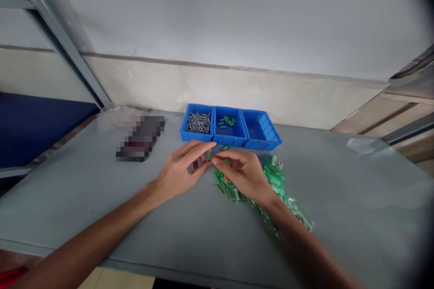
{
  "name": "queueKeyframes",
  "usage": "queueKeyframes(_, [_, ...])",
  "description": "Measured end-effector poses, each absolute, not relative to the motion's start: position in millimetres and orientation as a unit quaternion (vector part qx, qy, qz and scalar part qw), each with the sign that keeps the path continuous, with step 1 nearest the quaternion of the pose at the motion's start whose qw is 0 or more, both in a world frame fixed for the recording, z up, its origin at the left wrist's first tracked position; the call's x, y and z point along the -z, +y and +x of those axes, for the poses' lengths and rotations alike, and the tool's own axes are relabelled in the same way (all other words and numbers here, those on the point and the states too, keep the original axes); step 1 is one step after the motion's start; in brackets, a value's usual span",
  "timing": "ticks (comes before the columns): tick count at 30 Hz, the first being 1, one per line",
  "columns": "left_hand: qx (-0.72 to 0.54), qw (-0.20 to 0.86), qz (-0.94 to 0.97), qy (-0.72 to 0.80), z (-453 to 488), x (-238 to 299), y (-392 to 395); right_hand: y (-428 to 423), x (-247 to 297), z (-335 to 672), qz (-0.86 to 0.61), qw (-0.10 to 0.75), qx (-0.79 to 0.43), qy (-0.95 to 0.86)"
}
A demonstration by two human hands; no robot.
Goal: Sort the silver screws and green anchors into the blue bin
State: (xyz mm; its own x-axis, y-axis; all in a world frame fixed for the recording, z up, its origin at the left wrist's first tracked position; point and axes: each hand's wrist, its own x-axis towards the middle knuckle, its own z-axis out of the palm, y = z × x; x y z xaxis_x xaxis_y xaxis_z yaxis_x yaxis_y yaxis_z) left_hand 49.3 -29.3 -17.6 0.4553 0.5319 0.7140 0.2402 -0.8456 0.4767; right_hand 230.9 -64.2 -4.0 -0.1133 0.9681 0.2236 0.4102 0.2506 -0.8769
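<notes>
Just in front of the blue bins, my two hands meet over a small green wall plug (209,156). My left hand (183,165) curls its thumb and fingers around the plug from the left. From the right, my right hand (242,171) pinches at the plug's lower end with thumb and forefinger; whether a screw is also there is too small to tell. Loose green wall plugs (220,189) lie on the table under and beside my right hand. Clear plastic bags (276,176) with green contents spread beneath my right wrist, partly hidden by the forearm.
Three joined blue bins stand against the wall: the left bin (183,134) contains many screws (198,123), the middle bin (230,139) several green plugs, the right bin (262,143) nothing visible. A dark pixelated object (142,137) and clear plastic (118,116) lie left on the grey table (152,230).
</notes>
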Motion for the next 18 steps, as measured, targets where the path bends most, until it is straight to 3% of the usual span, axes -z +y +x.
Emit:
queueKeyframes(5, [-0.476, 0.073, 0.853, 0.202, 52.3, 21.7, -33.4, -65.3, 8.6, 226.1, -0.506, 0.438, -0.347, -0.657])
queueKeyframes(9, [-0.478, 0.028, 0.855, 0.199, 52.7, 22.8, -35.9, -67.5, 3.3, 223.0, -0.485, 0.453, -0.442, -0.603])
queueKeyframes(13, [-0.472, 0.065, 0.857, 0.198, 51.1, 20.0, -36.1, -69.0, -4.0, 221.5, -0.458, 0.456, -0.526, -0.554])
queueKeyframes(18, [-0.456, 0.114, 0.861, 0.194, 47.6, 17.6, -31.2, -67.8, -3.5, 222.9, -0.46, 0.476, -0.501, -0.558])
